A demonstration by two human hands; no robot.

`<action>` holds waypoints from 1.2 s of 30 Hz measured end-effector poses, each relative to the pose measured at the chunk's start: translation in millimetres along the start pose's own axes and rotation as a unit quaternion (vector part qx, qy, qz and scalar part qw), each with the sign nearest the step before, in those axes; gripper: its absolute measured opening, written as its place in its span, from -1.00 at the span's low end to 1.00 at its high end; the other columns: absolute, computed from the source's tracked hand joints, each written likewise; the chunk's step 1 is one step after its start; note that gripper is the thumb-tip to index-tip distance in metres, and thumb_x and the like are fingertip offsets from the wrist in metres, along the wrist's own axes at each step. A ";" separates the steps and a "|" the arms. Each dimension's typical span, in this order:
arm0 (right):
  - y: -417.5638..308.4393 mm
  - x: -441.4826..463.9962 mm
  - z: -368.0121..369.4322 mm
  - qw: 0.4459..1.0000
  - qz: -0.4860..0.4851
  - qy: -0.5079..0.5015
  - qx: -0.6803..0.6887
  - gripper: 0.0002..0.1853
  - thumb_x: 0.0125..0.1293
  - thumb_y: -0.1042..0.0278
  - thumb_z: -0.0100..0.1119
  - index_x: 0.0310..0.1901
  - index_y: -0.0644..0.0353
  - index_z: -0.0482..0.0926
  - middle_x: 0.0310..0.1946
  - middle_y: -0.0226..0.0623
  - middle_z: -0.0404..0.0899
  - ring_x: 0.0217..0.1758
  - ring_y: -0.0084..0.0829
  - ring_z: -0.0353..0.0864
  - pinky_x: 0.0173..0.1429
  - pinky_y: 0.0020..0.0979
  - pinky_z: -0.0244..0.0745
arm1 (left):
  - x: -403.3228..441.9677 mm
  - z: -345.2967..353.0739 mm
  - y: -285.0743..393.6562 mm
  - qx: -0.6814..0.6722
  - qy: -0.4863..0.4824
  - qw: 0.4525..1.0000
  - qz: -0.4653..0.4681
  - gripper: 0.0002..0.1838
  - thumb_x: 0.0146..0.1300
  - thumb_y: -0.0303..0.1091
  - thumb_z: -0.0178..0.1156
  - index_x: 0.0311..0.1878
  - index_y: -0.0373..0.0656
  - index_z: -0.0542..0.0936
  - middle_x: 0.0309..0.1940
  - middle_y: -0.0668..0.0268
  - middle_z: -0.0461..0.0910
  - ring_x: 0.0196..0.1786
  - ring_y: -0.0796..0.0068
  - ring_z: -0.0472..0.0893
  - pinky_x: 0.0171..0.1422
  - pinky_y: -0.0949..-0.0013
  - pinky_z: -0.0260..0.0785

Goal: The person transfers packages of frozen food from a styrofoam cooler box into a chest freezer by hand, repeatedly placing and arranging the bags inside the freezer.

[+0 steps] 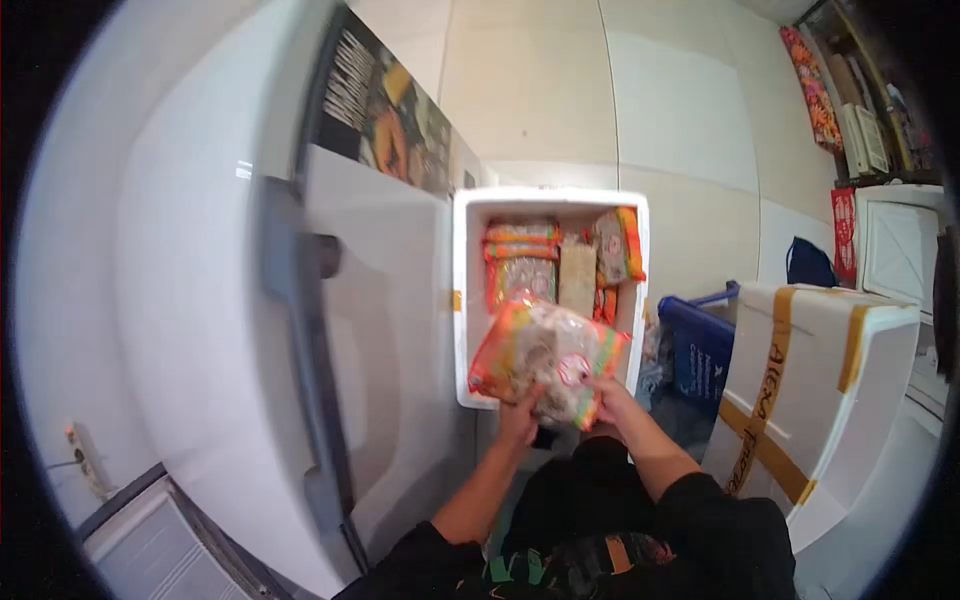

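Both my hands grip a clear plastic food packet (545, 350) with orange, red and green printed edges and pale contents. My left hand (518, 420) is closed on its lower left edge, and my right hand (612, 400) holds its lower right side. The packet is tilted over the near part of a white foam box (466, 350), hiding what lies beneath it. Deeper in the box are similar packets (522, 275) at the left, a beige block-shaped pack (577, 272) in the middle and another orange-edged packet (617, 247) at the right.
A large white chest freezer (385, 250) with a dark handle edge stands left of the box. On the right are a blue bag (697, 345) and another white foam box (800, 390) with brown tape and handwriting. Tiled flooring (680, 110) lies beyond, with shelves (875, 90) at the far right.
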State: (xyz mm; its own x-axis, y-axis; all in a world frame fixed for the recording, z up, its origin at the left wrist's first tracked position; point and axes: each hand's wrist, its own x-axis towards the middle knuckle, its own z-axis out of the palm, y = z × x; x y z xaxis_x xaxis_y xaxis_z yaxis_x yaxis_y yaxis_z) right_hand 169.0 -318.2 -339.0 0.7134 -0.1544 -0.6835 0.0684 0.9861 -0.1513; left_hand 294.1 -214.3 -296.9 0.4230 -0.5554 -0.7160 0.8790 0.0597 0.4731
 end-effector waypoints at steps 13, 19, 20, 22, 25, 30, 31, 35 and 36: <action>-76.2 -172.4 145.4 0.973 -0.039 -0.142 -0.179 -0.49 -0.14 0.64 0.16 -0.04 0.26 0.34 -0.22 -0.22 0.48 -0.18 -0.35 0.51 -0.05 -0.31 0.43 | -192.2 40.3 116.6 -0.027 -0.287 0.958 0.009 -0.49 0.14 -0.22 0.00 0.10 -0.29 0.19 0.05 0.12 0.30 0.10 0.25 0.34 0.12 0.13 0.24; -84.3 -203.6 229.9 0.921 -0.010 -0.212 -0.327 -0.46 -0.21 0.58 0.24 -0.07 0.28 0.35 -0.26 -0.27 0.49 -0.21 -0.40 0.50 -0.09 -0.36 0.43 | -276.2 50.1 171.4 -0.034 -0.297 0.953 -0.044 -0.46 0.14 -0.20 0.00 0.13 -0.26 0.16 0.03 0.11 0.31 0.09 0.27 0.34 0.14 0.19 0.23; -84.3 -207.1 241.3 0.906 -0.006 -0.241 -0.348 -0.46 -0.22 0.57 0.24 -0.07 0.29 0.35 -0.25 -0.26 0.49 -0.21 -0.40 0.51 -0.09 -0.36 0.43 | -284.3 53.7 172.6 0.064 -0.273 0.960 -0.013 -0.45 0.14 -0.21 0.02 0.15 -0.24 0.14 0.07 0.13 0.28 0.11 0.29 0.32 0.15 0.21 0.22; -74.8 -214.0 249.7 0.894 0.000 -0.277 -0.353 -0.47 -0.21 0.55 0.23 -0.07 0.30 0.35 -0.24 -0.23 0.50 -0.22 -0.39 0.51 -0.09 -0.38 0.43 | -291.8 65.4 174.4 0.140 -0.241 0.960 0.004 -0.46 0.10 -0.28 0.07 0.14 -0.24 0.16 0.05 0.16 0.30 0.09 0.31 0.34 0.14 0.23 0.24; -76.6 -220.0 242.2 0.902 -0.020 -0.285 -0.324 -0.49 -0.18 0.55 0.21 -0.07 0.31 0.36 -0.25 -0.23 0.50 -0.23 -0.40 0.52 -0.09 -0.39 0.43 | -297.5 90.6 164.4 0.217 -0.197 0.955 0.041 -0.45 0.04 -0.39 0.15 0.11 -0.23 0.19 0.01 0.20 0.34 0.05 0.35 0.37 0.11 0.25 0.27; -91.3 -206.4 232.5 0.901 0.003 -0.289 -0.323 -0.58 -0.16 0.60 0.16 -0.15 0.30 0.41 -0.31 -0.25 0.52 -0.28 -0.45 0.53 -0.15 -0.43 0.45 | -296.0 109.1 159.8 0.248 -0.117 0.958 0.086 -0.44 0.00 -0.44 0.17 0.09 -0.23 0.21 -0.02 0.22 0.36 0.03 0.36 0.39 0.08 0.26 0.28; -88.5 -203.9 237.0 0.901 0.004 -0.295 -0.318 -0.58 -0.16 0.60 0.16 -0.15 0.30 0.41 -0.31 -0.25 0.52 -0.28 -0.45 0.53 -0.15 -0.43 0.45 | -298.6 107.8 163.3 0.254 -0.112 0.957 0.087 -0.44 0.00 -0.44 0.17 0.09 -0.23 0.21 -0.02 0.22 0.36 0.03 0.36 0.39 0.08 0.26 0.28; -72.2 -204.6 246.6 0.867 0.061 -0.300 -0.393 -0.58 -0.17 0.61 0.15 -0.14 0.28 0.41 -0.36 -0.29 0.52 -0.32 -0.46 0.52 -0.22 -0.48 0.45 | -315.1 71.8 118.0 0.130 -0.089 0.975 0.156 -0.46 0.02 -0.46 0.15 0.09 -0.25 0.20 -0.02 0.18 0.36 0.00 0.30 0.41 0.06 0.21 0.31; -43.5 -208.0 252.5 0.822 0.131 -0.330 -0.446 -0.58 -0.16 0.61 0.15 -0.14 0.29 0.40 -0.35 -0.29 0.51 -0.32 -0.45 0.52 -0.22 -0.47 0.44 | -347.1 48.3 71.0 0.056 -0.010 0.977 0.208 -0.48 0.00 -0.45 0.17 0.06 -0.27 0.24 -0.08 0.19 0.40 -0.06 0.32 0.45 0.01 0.23 0.35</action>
State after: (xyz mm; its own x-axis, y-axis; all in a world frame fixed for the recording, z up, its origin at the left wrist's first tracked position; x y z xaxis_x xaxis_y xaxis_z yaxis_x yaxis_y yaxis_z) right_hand 193.6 -313.6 -9.9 0.8651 0.4127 -0.2851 -0.4764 0.4982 -0.7244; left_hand 199.0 -57.3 10.0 0.7328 -0.5180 -0.4413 0.6028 0.1933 0.7741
